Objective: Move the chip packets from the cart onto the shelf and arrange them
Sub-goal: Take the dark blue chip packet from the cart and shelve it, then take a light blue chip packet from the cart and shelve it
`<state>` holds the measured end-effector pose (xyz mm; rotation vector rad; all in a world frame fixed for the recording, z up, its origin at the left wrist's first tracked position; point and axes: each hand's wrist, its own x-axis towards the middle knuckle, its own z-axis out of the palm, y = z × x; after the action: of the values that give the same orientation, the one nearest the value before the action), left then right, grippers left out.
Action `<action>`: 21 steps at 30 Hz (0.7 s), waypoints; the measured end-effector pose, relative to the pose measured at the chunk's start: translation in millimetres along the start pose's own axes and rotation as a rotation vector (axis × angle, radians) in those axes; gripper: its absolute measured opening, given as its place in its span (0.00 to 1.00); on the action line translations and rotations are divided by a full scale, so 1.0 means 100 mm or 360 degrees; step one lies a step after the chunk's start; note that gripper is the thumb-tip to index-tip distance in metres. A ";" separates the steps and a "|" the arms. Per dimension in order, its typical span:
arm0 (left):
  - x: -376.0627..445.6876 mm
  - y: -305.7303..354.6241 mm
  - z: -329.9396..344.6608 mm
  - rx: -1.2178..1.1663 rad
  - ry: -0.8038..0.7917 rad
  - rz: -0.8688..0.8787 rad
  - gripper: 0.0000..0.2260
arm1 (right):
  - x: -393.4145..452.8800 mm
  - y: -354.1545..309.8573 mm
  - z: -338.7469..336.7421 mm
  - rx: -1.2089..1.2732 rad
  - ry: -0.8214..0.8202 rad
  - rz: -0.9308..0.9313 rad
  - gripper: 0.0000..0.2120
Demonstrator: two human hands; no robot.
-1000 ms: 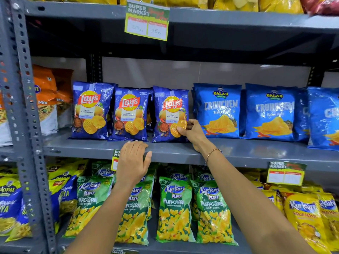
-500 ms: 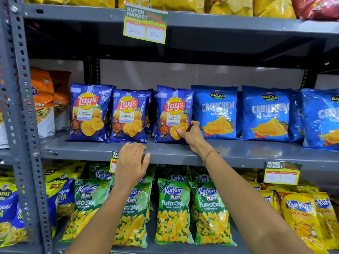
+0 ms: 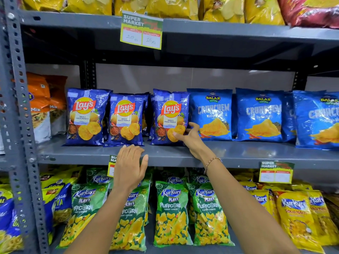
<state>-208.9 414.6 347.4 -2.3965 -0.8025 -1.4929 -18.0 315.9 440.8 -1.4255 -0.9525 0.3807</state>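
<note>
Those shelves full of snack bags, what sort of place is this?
Most likely a supermarket aisle: grey metal shelves hold rows of chip packets facing outward, and price tags printed "Super Market" hang from the shelf edges.

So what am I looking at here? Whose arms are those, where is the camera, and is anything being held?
There is no machine: a person wears a wide-angle camera on the head, so you see their own two bare arms reaching forward. This is the only view. In front stands a grey metal shelf in a shop. On its middle level stand three dark blue Lay's packets and, to their right, lighter blue Balaji packets. The right hand touches the lower right corner of the rightmost Lay's packet, seemingly straightening it. The left hand rests open at the shelf's front edge, holding nothing. Green Kurkure packets fill the level below.
</note>
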 end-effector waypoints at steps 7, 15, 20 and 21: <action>0.01 0.70 0.08 -0.0371 0.0166 0.0201 0.11 | -0.67 0.10 -0.32 -0.0446 0.0790 -0.0606 0.07; -0.54 2.47 0.51 -0.1353 -0.0297 0.0411 0.09 | -1.91 1.02 -1.49 -0.0451 0.1209 -0.0337 0.07; -1.40 3.58 0.96 -0.1606 -0.1074 0.0326 0.10 | -2.88 1.80 -2.33 -0.0312 0.1335 0.0276 0.09; -1.60 3.77 1.05 -0.1640 -0.1264 0.0293 0.09 | -3.06 1.99 -2.48 -0.0270 0.1369 0.0392 0.11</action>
<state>22.5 93.7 199.0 -3.7673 0.2435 -0.9284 44.9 -39.1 187.0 -1.6465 -0.1099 -0.1525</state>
